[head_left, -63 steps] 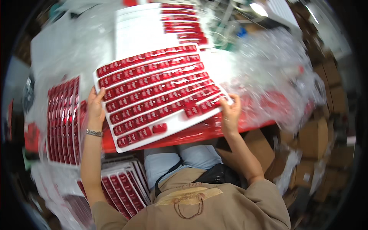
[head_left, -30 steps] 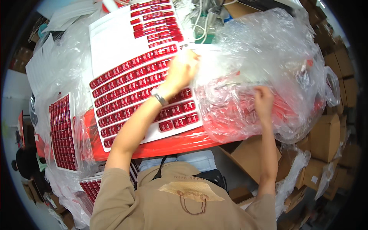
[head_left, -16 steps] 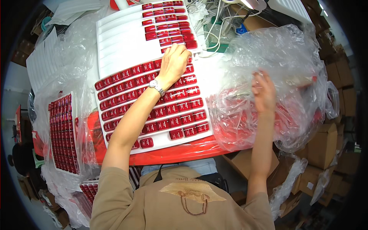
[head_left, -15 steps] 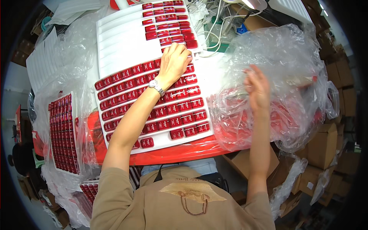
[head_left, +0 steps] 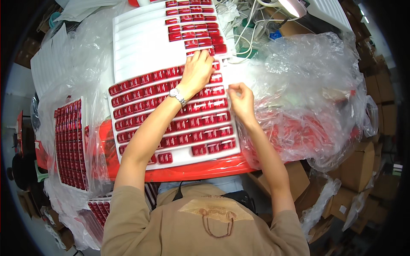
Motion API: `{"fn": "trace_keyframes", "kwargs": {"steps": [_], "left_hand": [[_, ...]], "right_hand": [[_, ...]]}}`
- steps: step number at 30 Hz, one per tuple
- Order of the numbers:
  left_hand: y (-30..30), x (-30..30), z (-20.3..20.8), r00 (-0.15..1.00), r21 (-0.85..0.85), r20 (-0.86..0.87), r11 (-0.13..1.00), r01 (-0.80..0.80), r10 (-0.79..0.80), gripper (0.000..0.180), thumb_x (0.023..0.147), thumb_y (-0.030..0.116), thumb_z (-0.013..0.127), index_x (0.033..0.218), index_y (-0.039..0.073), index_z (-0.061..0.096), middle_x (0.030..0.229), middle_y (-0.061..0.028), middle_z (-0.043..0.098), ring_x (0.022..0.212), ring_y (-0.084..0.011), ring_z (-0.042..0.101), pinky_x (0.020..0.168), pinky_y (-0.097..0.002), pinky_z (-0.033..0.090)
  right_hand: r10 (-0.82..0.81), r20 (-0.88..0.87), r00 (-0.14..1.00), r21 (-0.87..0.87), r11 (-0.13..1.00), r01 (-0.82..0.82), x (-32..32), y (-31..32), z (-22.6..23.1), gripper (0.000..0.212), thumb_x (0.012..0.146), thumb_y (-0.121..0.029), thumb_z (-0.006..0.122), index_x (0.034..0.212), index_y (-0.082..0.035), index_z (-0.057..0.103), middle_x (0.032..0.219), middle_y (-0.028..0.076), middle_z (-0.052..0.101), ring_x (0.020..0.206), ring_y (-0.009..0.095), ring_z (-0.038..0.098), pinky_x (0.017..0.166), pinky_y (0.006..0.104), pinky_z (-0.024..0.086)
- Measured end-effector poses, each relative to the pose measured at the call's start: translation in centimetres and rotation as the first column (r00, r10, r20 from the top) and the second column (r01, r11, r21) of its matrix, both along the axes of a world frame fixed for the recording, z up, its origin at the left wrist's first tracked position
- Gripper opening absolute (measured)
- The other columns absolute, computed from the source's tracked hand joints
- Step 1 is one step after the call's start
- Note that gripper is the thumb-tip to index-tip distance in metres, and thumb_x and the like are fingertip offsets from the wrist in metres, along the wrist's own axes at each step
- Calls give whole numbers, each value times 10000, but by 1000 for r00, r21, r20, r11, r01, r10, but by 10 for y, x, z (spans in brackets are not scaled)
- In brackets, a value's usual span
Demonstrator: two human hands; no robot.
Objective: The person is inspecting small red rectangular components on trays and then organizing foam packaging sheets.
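Note:
My left hand (head_left: pixel 197 71), a silver watch on its wrist, reaches over a white ribbed tray (head_left: pixel 181 159) with rows of small glossy red containers (head_left: pixel 209 117). Its fingers curl down at the tray's far right, beside the lowest red pieces of a second white tray (head_left: pixel 139 53); what lies under the fingertips is hidden. That far tray has red pieces along its right part and bare grooves at left. My right hand (head_left: pixel 242 101) is closed in a pinch just off the near tray's right edge. Whether anything small sits between its fingers cannot be seen.
Crumpled clear plastic (head_left: pixel 307 72) covers the right side of the red table (head_left: pixel 205 169). Another loaded tray (head_left: pixel 70 145) in plastic stands at left. White cables (head_left: pixel 247 36) and a lit lamp (head_left: pixel 292 6) are at the back. Cardboard boxes (head_left: pixel 361 162) are stacked at right.
My right hand has moved left from over the plastic to the near tray's right edge, its fingers now pinched. My left hand stays over nearly the same spot. The view has shifted slightly.

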State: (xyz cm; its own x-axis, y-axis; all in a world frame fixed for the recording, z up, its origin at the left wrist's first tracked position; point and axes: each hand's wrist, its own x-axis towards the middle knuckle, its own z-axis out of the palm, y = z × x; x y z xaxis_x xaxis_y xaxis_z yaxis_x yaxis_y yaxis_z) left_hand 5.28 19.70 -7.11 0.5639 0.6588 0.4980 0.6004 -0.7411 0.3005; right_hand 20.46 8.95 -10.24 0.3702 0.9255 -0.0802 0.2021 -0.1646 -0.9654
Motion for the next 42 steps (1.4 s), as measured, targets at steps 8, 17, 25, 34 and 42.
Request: {"fn": "trace_keyframes", "kwargs": {"steps": [8, 17, 25, 34, 42], "left_hand": [[-25, -10, 11, 954, -143, 286, 981, 131, -85, 299, 793, 115, 629, 1057, 16, 531, 972, -130, 546, 906, -267, 521, 799, -372, 398], [-81, -6, 25, 551, -588, 809, 295, 753, 206, 346, 894, 17, 512, 1197, 18, 345, 1139, -86, 447, 1038, -118, 468, 891, -253, 412], [-54, -21, 5, 951, -284, 307, 952, 113, -22, 222, 715, 104, 737, 893, 15, 640, 873, -78, 532, 753, -191, 528, 654, -309, 427], [-58, -28, 16, 905, -342, 358, 869, 358, -231, 273, 729, 51, 699, 977, 3, 596, 912, -99, 542, 871, -235, 530, 785, -335, 425], [-76, -53, 21, 719, -537, 694, 694, 480, 39, 228, 798, 53, 662, 1001, -15, 583, 988, -91, 575, 949, -190, 563, 850, -293, 452]], "right_hand": [[-72, -234, 970, 245, 961, 131, 10, -18, 64, 161, 861, -31, 598, 1011, 21, 625, 881, 67, 664, 574, 21, 520, 418, 160, 378], [12, 161, 987, 503, 859, -92, -29, -6, 65, 199, 824, -20, 627, 1018, -5, 669, 758, 29, 647, 514, 5, 470, 452, 186, 380], [-217, -502, 838, 111, 944, 311, 48, -17, 91, 258, 946, -213, 476, 1008, -7, 617, 853, 78, 608, 572, 107, 490, 504, 235, 399], [41, -60, 997, 360, 933, -17, -5, -18, 69, 70, 879, -67, 564, 907, -13, 600, 687, 24, 551, 513, 45, 437, 447, 199, 316], [163, 804, 572, 151, 875, -461, -48, -5, 99, 606, 850, -235, 606, 1344, 0, 345, 969, 192, 550, 770, 293, 551, 685, 358, 457]]}}
